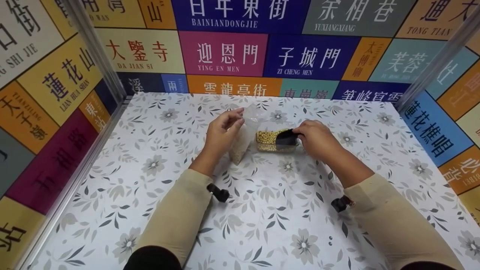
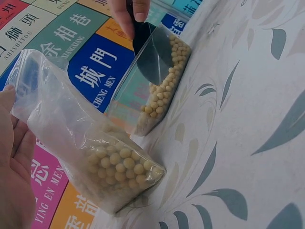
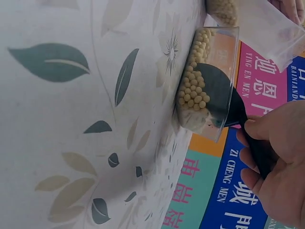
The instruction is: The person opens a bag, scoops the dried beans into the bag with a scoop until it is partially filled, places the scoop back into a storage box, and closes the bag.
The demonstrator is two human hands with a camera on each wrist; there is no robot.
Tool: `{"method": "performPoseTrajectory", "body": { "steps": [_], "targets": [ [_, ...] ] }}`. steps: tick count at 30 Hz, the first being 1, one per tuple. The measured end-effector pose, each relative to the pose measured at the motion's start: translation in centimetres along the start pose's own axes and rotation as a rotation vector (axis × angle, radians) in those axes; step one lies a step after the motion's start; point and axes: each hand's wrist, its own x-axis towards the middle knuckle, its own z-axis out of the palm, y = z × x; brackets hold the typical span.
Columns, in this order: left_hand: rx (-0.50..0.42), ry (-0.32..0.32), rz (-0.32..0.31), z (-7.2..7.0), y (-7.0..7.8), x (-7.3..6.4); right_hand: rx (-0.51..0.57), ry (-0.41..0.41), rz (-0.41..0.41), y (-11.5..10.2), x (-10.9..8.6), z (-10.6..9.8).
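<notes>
My left hand pinches the upper edge of a clear zip bag, which stands on the table. Yellow soybeans fill the lower part of the bag. To its right sits a clear plastic box with a layer of soybeans inside. My right hand grips the handle of a black scoop. The scoop's blade is tilted down into the box, with its tip among the beans. In the head view, the right fingertips are at the box's right end.
A white cloth with grey flowers and leaves covers the table. Colourful panels with Chinese place names form a wall behind it and on both sides. Metal posts stand at the back corners.
</notes>
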Motion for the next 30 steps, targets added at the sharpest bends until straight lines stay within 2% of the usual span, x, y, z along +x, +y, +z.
{"method": "performPoseTrajectory", "body": {
  "steps": [8, 14, 25, 30],
  "targets": [
    [0.001, 0.004, 0.036, 0.0, -0.2, 0.0, -0.046, 0.007, -0.056, -0.7, 0.6, -0.3],
    [0.003, 0.007, 0.042, 0.0, -0.2, 0.0, -0.061, -0.002, -0.062, -1.0, 0.7, -0.2],
    [-0.007, 0.007, 0.059, 0.1, -0.3, 0.0, 0.053, -0.112, -0.030, -0.4, 1.7, 0.2],
    [-0.007, 0.009, 0.059, 0.1, -0.3, 0.0, 0.123, -0.106, -0.022, -0.3, 2.2, 1.0]
  ]
}}
